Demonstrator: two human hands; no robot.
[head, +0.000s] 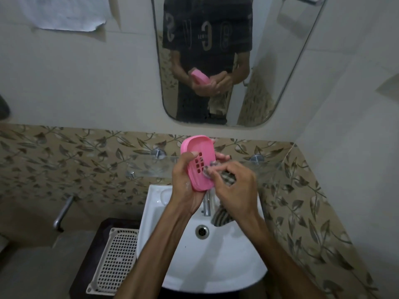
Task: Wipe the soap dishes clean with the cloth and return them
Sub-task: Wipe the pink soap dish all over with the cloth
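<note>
The left hand (187, 186) grips a pink soap dish (199, 164) by its lower edge, thumb curled over the near rim, and holds it tilted up above the sink (177, 244). The right hand (234, 187), just beside it, has its fingers curled round a striped cloth (220, 216) and presses a bunched part of it against the dish's lower right corner; the rest of the cloth hangs below that hand, near the tap (206, 203). The likeliest slip, I judge, is the dish sliding out of the left hand: it looks wet, it is held at one end only, and the rubbing pushes sideways against that grip. The dangling cloth could also catch on the tap. By count: one soap dish in view, though the task speaks of several, one cloth, one sink, one tap, and one white slotted tray (114, 257) down to the left of the left hand.
</note>
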